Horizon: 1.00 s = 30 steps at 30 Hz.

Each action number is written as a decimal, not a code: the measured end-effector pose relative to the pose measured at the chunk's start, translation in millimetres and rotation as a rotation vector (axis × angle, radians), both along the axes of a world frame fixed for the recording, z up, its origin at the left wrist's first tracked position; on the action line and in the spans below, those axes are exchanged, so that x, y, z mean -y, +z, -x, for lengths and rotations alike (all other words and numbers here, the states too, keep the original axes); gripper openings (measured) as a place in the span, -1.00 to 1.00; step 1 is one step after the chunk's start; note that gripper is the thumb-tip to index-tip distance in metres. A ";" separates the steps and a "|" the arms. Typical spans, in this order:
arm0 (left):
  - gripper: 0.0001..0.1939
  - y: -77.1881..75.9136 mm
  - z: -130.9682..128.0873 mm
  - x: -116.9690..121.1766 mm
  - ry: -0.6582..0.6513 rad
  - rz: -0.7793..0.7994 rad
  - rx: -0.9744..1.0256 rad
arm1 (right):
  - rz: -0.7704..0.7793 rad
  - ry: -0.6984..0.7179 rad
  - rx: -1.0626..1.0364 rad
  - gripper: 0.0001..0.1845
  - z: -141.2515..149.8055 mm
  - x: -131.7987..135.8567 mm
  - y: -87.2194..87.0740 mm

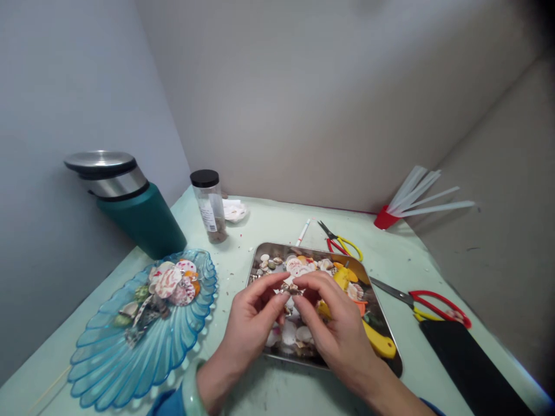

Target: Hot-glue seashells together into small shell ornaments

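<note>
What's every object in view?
Flask: one, teal, left
Jar: one, clear, beside flask
Wad: one, white, beside jar
Dish: one, blue, left
Stick: one, pale, left
Tray: one, silver, centre
Shells: many, mixed, dish, tray
Tool: one, yellow, tray
Pen: one, white, behind tray
Scissors: two, red-yellow, near tray
Slab: one, black, right
Cup: one, red, right
Rods: several, whitish, cup
Table: one, greenish, below
Bracelet: one, green, left wrist
Held bits: unclear, brownish, fingertips
Hands: two, bare, over tray

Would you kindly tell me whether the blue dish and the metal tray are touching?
Apart: the head view shows green tabletop between the blue dish and the metal tray.
</note>
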<state>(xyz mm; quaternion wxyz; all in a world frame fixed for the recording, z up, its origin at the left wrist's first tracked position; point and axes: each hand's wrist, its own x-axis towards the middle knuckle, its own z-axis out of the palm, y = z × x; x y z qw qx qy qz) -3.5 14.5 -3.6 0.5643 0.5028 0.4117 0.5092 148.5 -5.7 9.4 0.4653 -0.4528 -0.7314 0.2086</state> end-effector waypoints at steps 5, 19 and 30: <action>-0.84 -1.6 -0.9 -0.1 -0.008 0.007 0.014 | -0.017 -0.016 0.006 -0.82 -0.1 -0.4 -2.2; -0.73 -0.5 -2.0 1.8 -0.009 0.070 0.000 | -0.017 -0.053 0.019 -0.81 1.2 -0.2 -4.3; -0.72 -0.3 -2.0 3.1 -0.017 0.091 0.000 | -0.017 -0.073 0.024 -0.81 1.6 -0.2 -3.3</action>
